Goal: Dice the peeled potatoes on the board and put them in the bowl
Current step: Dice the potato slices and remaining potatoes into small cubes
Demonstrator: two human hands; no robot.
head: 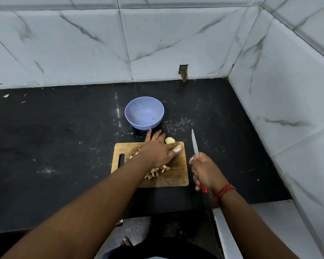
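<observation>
A wooden cutting board lies on the black counter. Diced potato pieces are heaped near the board's middle, partly under my left wrist. A peeled potato piece sits at the board's far edge. My left hand reaches across the board, fingers stretched toward that piece; whether it touches it is hidden. My right hand grips the red handle of a knife, blade pointing away, just right of the board. An empty blue bowl stands beyond the board.
The black counter runs left with crumbs and white specks. Marble-tiled walls close the back and right side. The counter's front edge lies just below the board, with a white ledge at the lower right.
</observation>
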